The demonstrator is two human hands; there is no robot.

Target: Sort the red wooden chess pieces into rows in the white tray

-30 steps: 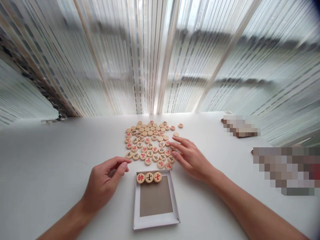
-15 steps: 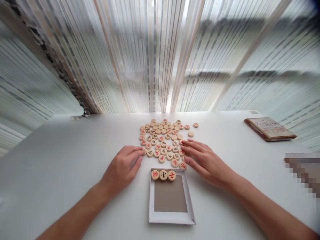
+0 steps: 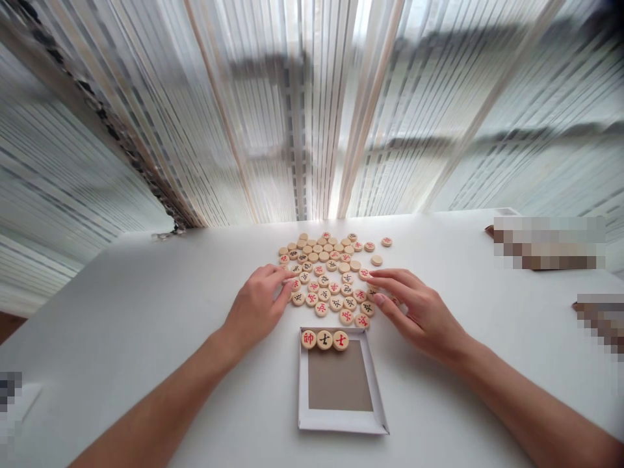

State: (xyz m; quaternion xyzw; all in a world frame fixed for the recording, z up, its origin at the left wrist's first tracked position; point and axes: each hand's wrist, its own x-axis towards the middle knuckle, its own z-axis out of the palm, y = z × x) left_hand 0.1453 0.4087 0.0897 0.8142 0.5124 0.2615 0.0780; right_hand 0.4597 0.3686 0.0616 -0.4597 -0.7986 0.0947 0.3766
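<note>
Many round wooden Chinese chess pieces with red or black characters lie spread over the white table; some at the back show plain faces. My left hand is at the left edge of the spread, thumb and fingers apart. Its fingertips are at a red-marked piece; whether they touch it I cannot tell. On the other side, my right hand has its fingers stretched and apart, the fingertips by another red-marked piece. In front stands a shallow white box tray, with three pieces in a row along its far edge.
Single pieces lie off to the back right, one plain and one red-marked. Blurred-out flat objects are on the table's right side. A striped string curtain hangs behind the table.
My left hand has shifted forward and right, over the left edge of the pieces. My right hand's fingers have spread, and a red-marked piece by them has come farther into view.
</note>
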